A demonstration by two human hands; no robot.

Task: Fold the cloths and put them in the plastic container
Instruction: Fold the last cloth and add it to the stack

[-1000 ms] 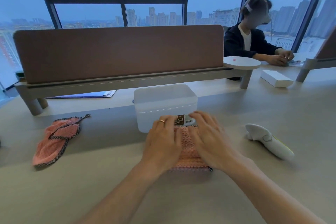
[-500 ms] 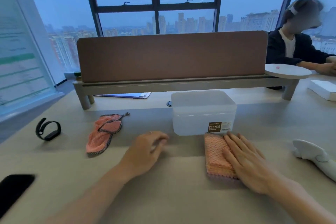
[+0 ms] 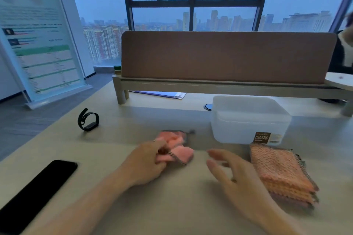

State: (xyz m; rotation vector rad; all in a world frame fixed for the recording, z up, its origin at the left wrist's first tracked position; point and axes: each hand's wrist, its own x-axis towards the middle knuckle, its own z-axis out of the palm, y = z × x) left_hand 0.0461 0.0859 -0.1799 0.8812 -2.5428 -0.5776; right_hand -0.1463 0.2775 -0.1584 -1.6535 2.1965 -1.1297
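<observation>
Head view: the left hand (image 3: pixel 147 160) grips the crumpled pink cloth (image 3: pixel 178 144), left of the plastic container (image 3: pixel 248 118). The right hand (image 3: pixel 229 169) hovers beside the folded cloth (image 3: pixel 280 169), fingers spread and holding nothing. The crumpled cloth is probably light and limp, so pinch two hem corners.

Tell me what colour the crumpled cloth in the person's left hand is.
The crumpled cloth is pink with dark edging, seen in the head view.

One head camera only – it looks forward and down, close over the near table (image 3: pixel 172 211).
</observation>
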